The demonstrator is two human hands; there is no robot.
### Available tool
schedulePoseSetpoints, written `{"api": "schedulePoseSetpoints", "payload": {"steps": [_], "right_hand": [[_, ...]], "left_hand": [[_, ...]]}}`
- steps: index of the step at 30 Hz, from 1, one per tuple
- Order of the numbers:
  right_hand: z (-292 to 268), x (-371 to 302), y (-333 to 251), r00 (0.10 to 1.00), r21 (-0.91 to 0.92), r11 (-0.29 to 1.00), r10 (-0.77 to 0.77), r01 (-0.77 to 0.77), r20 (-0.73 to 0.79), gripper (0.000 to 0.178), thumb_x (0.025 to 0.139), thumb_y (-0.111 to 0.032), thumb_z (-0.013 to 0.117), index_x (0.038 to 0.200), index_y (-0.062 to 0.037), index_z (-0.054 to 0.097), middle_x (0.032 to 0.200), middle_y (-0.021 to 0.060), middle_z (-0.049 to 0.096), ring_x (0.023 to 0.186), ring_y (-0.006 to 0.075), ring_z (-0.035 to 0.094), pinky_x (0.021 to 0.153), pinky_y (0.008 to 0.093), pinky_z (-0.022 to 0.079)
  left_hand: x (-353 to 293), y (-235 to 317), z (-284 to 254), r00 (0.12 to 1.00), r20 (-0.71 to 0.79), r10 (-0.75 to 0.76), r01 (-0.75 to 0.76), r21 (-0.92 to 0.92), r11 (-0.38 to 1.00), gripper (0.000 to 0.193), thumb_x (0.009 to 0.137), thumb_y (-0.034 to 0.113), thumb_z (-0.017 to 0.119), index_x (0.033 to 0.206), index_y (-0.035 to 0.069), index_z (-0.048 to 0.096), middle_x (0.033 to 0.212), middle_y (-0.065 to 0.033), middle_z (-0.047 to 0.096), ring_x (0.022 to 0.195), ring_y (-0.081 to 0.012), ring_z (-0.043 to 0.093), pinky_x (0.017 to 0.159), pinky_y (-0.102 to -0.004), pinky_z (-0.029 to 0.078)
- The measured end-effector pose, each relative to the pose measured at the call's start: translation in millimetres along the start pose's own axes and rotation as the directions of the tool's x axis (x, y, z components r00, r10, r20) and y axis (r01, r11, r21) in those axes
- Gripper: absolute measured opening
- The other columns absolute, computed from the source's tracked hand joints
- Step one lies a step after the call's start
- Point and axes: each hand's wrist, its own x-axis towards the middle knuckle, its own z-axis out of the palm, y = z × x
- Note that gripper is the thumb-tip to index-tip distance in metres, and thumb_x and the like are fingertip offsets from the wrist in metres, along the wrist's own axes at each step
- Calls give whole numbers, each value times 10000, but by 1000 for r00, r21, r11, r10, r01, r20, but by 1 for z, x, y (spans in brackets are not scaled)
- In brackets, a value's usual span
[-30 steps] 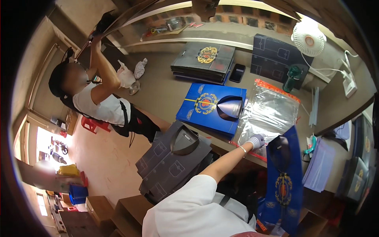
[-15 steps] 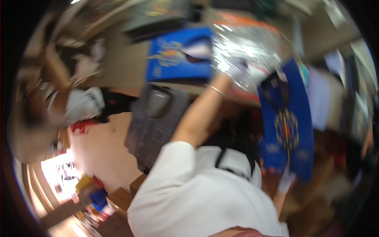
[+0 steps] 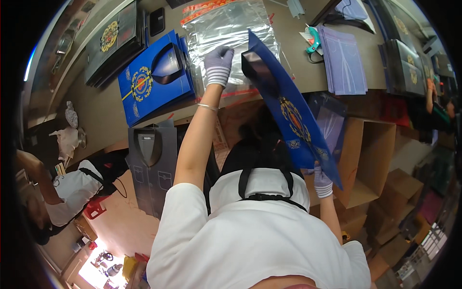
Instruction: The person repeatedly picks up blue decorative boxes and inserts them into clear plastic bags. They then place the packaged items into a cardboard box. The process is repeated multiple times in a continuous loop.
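- My right hand [image 3: 323, 182], in a striped glove, is at right of centre, low; its fingers pinch the lower end of a blue paper bag [image 3: 301, 130].
- Held bag runs slantwise from upper middle down to right of centre, tilted; gold-and-red emblem on its face, dark ribbon handle near the top end.
- The bag's upper end reaches over the table edge, beside the clear plastic pouches [image 3: 245, 24].
- My left hand [image 3: 217, 65], same kind of glove, is at upper middle over the pouches; fingers curled in, can't tell if they grip any film.
- Bracelet [image 3: 208, 107] on my left wrist.
- Pouches lie flat on the table [image 3: 301, 72], red-orange strip along the top.
- Left of them: pile of blue bags [image 3: 166, 89], top one with its dark handle showing.
- Upper left: stack of black bags [image 3: 115, 38], dark phone [image 3: 157, 21] just beside.
- Upper right: teal tool [image 3: 314, 41] next to purple sheets [image 3: 344, 62].
- Left of centre, below the table edge: dark grey bag [image 3: 156, 166].
- Right of centre: open cardboard box [image 3: 382, 164].
- Lower left: co-worker [image 3: 72, 195] in a white shirt, red stool [image 3: 95, 208] close by.
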Motion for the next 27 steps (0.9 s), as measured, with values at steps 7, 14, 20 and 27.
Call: {"api": "schedulePoseSetpoints", "payload": {"steps": [7, 14, 20, 27], "right_hand": [[-131, 20, -17, 788, 681, 453, 531, -576, 313, 363, 741, -139, 608, 1052, 39, 551, 1009, 99, 606, 842, 189, 587, 749, 302, 475], [-161, 34, -45, 661, 584, 313, 408, -749, 629, 482, 702, -146, 554, 1137, 58, 524, 1056, 114, 596, 949, 187, 564, 829, 285, 427], [-60, 41, 7, 695, 675, 230, 431, -701, 575, 249, 761, -158, 610, 937, 17, 604, 784, -1, 584, 707, 94, 558, 631, 230, 443], [-51, 22, 31, 749, 760, 187, 425, -623, 509, 428, 786, -183, 600, 1130, 53, 507, 1033, 126, 603, 923, 207, 598, 817, 317, 483]], "left_hand": [[-15, 49, -28, 965, 2, 263, -259, 189, 947, 159, 715, 199, 684, 756, 51, 644, 719, -112, 611, 679, -262, 591, 642, -346, 469], [-39, 43, -12, 970, 111, 214, -236, 249, 939, 164, 724, 226, 668, 761, 69, 635, 757, -96, 594, 742, -274, 567, 678, -361, 457], [-62, 40, -13, 919, 278, 280, -360, 304, 882, 131, 709, 164, 678, 766, 57, 629, 826, -110, 593, 796, -296, 563, 729, -363, 451], [-92, -4, -37, 962, 229, 150, -231, 386, 893, 158, 706, 120, 630, 847, 55, 602, 829, -124, 583, 805, -317, 546, 726, -394, 447]]}}
